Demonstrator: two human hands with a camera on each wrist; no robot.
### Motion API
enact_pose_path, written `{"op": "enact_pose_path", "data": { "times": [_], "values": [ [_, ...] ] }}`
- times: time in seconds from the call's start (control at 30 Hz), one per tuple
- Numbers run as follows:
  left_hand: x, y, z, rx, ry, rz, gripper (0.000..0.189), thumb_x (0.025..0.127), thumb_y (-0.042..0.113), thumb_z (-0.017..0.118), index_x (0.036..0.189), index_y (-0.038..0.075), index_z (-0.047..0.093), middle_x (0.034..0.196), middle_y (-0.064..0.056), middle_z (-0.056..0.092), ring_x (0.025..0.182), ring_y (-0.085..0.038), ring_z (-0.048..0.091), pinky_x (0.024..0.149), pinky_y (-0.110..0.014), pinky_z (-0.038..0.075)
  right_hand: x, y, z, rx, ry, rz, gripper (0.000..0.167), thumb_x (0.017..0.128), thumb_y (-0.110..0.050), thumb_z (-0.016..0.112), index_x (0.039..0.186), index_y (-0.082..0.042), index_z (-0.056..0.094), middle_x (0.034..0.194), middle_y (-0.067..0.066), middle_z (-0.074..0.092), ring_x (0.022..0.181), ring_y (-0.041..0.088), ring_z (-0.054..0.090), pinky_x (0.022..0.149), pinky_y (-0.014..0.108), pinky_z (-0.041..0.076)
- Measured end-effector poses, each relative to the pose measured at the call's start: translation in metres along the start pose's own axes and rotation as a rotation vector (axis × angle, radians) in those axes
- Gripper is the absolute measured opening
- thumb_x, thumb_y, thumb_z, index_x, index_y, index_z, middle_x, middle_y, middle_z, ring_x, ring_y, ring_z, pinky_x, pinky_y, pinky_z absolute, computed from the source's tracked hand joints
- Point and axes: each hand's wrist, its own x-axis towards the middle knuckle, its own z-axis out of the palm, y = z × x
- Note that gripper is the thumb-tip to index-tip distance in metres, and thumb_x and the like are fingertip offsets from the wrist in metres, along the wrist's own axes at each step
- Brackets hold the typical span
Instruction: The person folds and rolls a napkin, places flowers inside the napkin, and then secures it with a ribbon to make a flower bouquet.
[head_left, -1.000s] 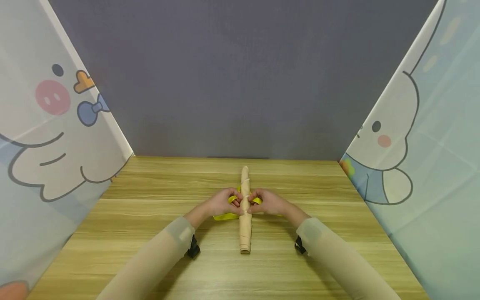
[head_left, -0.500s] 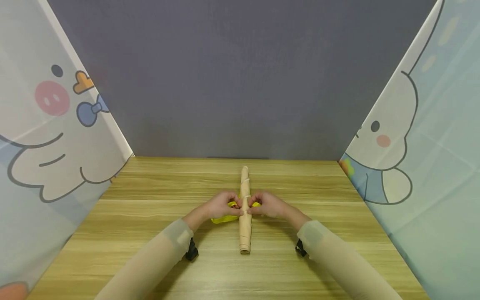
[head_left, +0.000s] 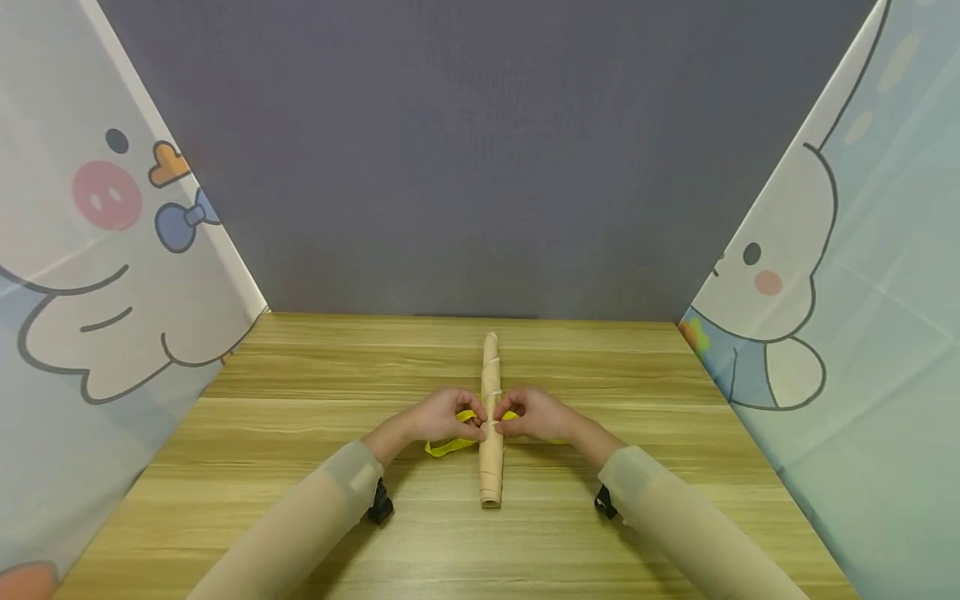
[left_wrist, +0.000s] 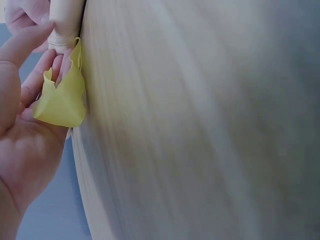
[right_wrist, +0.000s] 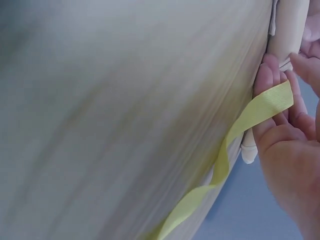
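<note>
A tan rolled-up sheet [head_left: 491, 467] lies lengthwise on the table, with thin cream bands around it. My left hand [head_left: 448, 414] grips its left side, thumb and fingertips meeting at a cream band [left_wrist: 60, 45] near the roll's middle. From the right, my right hand [head_left: 536, 414] grips the same spot, its fingertips close to the left ones. A yellow ribbon [left_wrist: 62, 105] loops over the left fingers in the left wrist view. Another stretch of yellow ribbon [right_wrist: 250, 112] crosses the right fingers and trails down in the right wrist view. The fingers partly hide the middle band.
The wood-grain table [head_left: 300, 467] spreads around the roll. A dark grey panel [head_left: 480, 167] stands behind it, and cartoon-print curtains [head_left: 885, 250] flank both sides. Dark wrist devices [head_left: 381, 504] show under the light sleeves.
Both hands have shifted slightly toward the person along the roll, and thumbs and fingertips have come closer together. The yellow ribbon loops have moved a little; the roll has stayed in place.
</note>
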Motion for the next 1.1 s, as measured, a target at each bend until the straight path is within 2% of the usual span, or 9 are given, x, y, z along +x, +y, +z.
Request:
{"op": "enact_pose_path", "data": {
  "times": [0.07, 0.2, 0.3, 0.37, 0.53, 0.67, 0.87, 1.1],
  "values": [
    [-0.003, 0.001, 0.000, -0.040, -0.023, -0.013, 0.028, 0.093, 0.022, 0.091, 0.113, 0.012, 0.074, 0.105, -0.001, 0.070, 0.092, -0.011, 0.063, 0.082, -0.026, 0.054, -0.004, -0.001, 0.000, -0.003, -0.011, 0.005, 0.023, 0.099, -0.025, 0.083, 0.116, -0.012, 0.076, 0.104, 0.002, 0.073, 0.076, 0.011, 0.053, 0.065, 0.025, 0.046],
    [-0.009, 0.006, 0.002, -0.066, -0.023, -0.035, 0.037, 0.090, 0.020, 0.094, 0.117, 0.009, 0.071, 0.106, -0.003, 0.067, 0.094, -0.013, 0.062, 0.082, -0.025, 0.053, -0.010, -0.002, 0.001, -0.012, -0.029, 0.016, 0.037, 0.095, -0.029, 0.088, 0.124, -0.013, 0.072, 0.114, 0.002, 0.071, 0.086, 0.013, 0.057, 0.072, 0.026, 0.048],
    [-0.011, 0.011, 0.004, -0.071, 0.002, -0.040, 0.040, 0.089, 0.017, 0.094, 0.119, 0.006, 0.070, 0.108, -0.005, 0.069, 0.095, -0.014, 0.063, 0.081, -0.023, 0.054, -0.014, -0.004, 0.003, -0.001, -0.038, 0.010, 0.042, 0.095, -0.025, 0.088, 0.129, -0.009, 0.068, 0.113, 0.005, 0.071, 0.092, 0.015, 0.061, 0.075, 0.025, 0.051],
    [-0.012, 0.013, 0.006, -0.078, 0.019, -0.050, 0.041, 0.089, 0.016, 0.094, 0.120, 0.005, 0.070, 0.108, -0.006, 0.069, 0.095, -0.014, 0.063, 0.080, -0.023, 0.054, -0.015, -0.005, 0.005, 0.004, -0.033, 0.001, 0.043, 0.096, -0.022, 0.088, 0.129, -0.005, 0.067, 0.109, 0.007, 0.070, 0.090, 0.015, 0.059, 0.073, 0.025, 0.050],
    [-0.015, 0.013, 0.009, -0.075, 0.055, -0.082, 0.041, 0.087, 0.016, 0.095, 0.118, 0.007, 0.068, 0.102, -0.005, 0.066, 0.089, -0.014, 0.060, 0.074, -0.024, 0.051, -0.018, -0.007, 0.009, -0.021, 0.030, 0.014, 0.040, 0.094, -0.023, 0.090, 0.123, -0.007, 0.068, 0.103, 0.005, 0.067, 0.085, 0.013, 0.056, 0.070, 0.024, 0.048],
    [-0.015, 0.011, 0.010, -0.034, 0.083, -0.069, 0.036, 0.088, 0.017, 0.095, 0.111, 0.008, 0.069, 0.097, -0.003, 0.065, 0.085, -0.012, 0.059, 0.073, -0.024, 0.050, -0.021, -0.008, 0.012, -0.057, 0.069, 0.017, 0.031, 0.095, -0.025, 0.088, 0.116, -0.010, 0.070, 0.101, 0.002, 0.068, 0.080, 0.012, 0.054, 0.068, 0.024, 0.047],
    [-0.018, 0.012, 0.012, 0.035, 0.079, -0.017, 0.021, 0.092, 0.018, 0.092, 0.103, 0.013, 0.075, 0.096, 0.003, 0.071, 0.086, -0.009, 0.062, 0.076, -0.023, 0.053, -0.025, -0.010, 0.016, -0.062, 0.047, 0.014, 0.016, 0.101, -0.024, 0.082, 0.108, -0.013, 0.073, 0.097, -0.003, 0.072, 0.069, 0.010, 0.055, 0.061, 0.023, 0.048],
    [-0.022, 0.015, 0.015, 0.045, 0.074, -0.001, 0.011, 0.096, 0.019, 0.088, 0.101, 0.015, 0.079, 0.099, 0.007, 0.076, 0.089, -0.007, 0.061, 0.081, -0.023, 0.052, -0.027, -0.009, 0.019, -0.008, 0.012, 0.020, 0.009, 0.103, -0.019, 0.079, 0.105, -0.012, 0.074, 0.094, -0.001, 0.075, 0.078, 0.012, 0.069, 0.066, 0.025, 0.056]
  ]
}}
